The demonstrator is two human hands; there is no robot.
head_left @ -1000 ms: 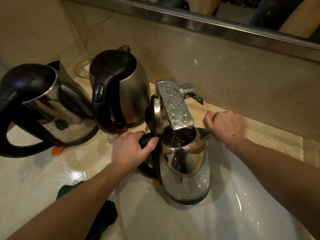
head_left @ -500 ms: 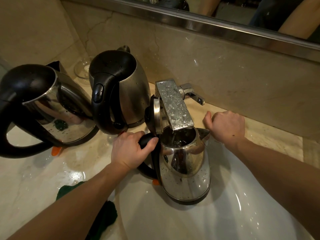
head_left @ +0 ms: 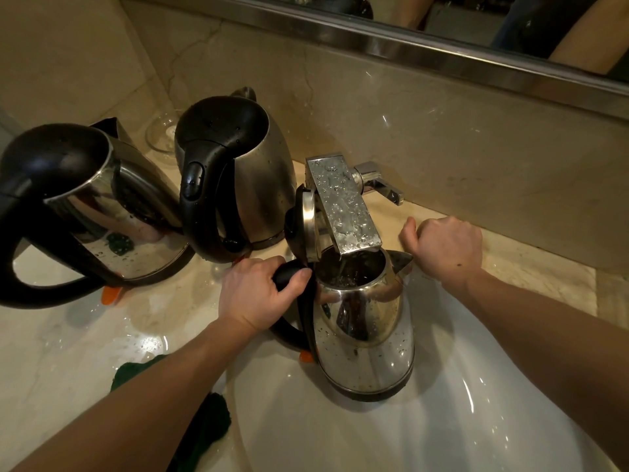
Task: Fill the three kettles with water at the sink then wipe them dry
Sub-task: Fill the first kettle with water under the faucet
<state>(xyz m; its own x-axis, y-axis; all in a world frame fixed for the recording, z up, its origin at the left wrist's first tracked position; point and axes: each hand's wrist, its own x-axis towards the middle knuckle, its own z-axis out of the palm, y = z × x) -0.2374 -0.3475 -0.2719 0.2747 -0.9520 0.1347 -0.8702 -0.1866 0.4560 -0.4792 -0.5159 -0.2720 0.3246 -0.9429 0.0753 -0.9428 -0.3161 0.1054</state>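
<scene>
- Kettle [head_left: 364, 335]: stood upright in the sink [head_left: 442, 420], at its back left, its mouth directly under the tap [head_left: 343, 206]; droplets covered its steel body.
- Lid [head_left: 308, 223]: hinged open and upright, just left of the tap spout.
- Water [head_left: 343, 267]: a thin stream fell from the spout into the kettle.
- Left hand [head_left: 258, 294]: fingers and thumb curled round the top of the kettle's black handle [head_left: 289, 272].
- Right hand [head_left: 446, 250]: fingers curled into a fist with nothing seen in it, resting on the counter [head_left: 51, 352] right of the spout and apart from the lever [head_left: 381, 187].
- Middle kettle [head_left: 262, 178]: upright on the counter, lid closed, just left of the tap.
- Left kettle [head_left: 112, 212]: upright at the far left, near the middle kettle.
- Cloth [head_left: 204, 434]: dark green, on the counter at the sink's left edge, partly hidden by the left forearm.
- Mirror [head_left: 510, 25]: ran along the wall above.
</scene>
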